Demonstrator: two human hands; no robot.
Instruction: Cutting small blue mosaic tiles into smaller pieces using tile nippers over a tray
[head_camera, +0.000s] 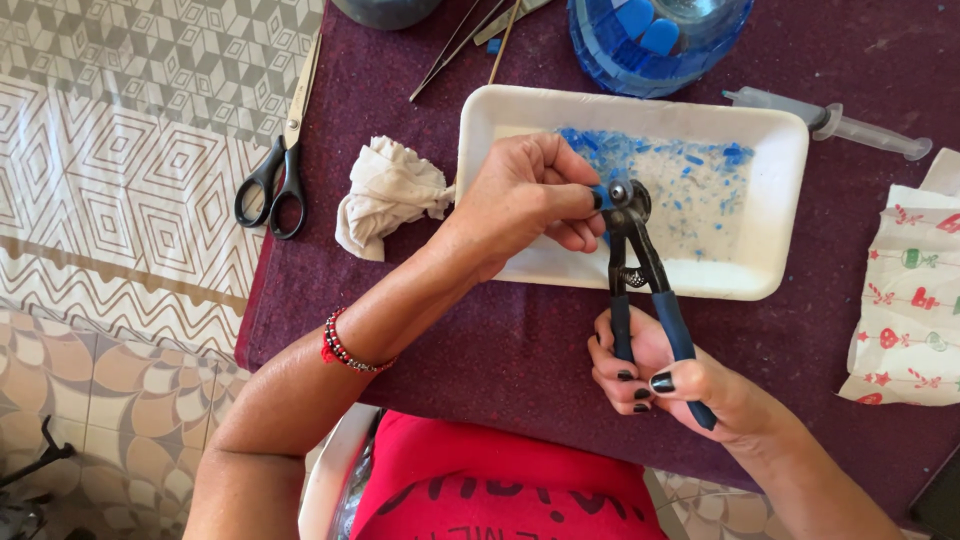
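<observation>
Over a white foam tray (780, 150) strewn with blue chips, the right hand (665, 385) wraps the blue-sleeved handles of wheeled metal nippers (640, 265), while the left hand (525, 200) pinches a small blue tile piece (603, 195) at the cutting wheels. The cut appears to be in hand; a steady squeeze seems called for. Black-handled scissors (275, 170) and a crumpled cloth (385, 190) lie on the maroon surface (520, 350).

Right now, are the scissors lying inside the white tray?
No, the scissors lie outside the white tray, at the table's left edge beyond a crumpled cloth.
</observation>
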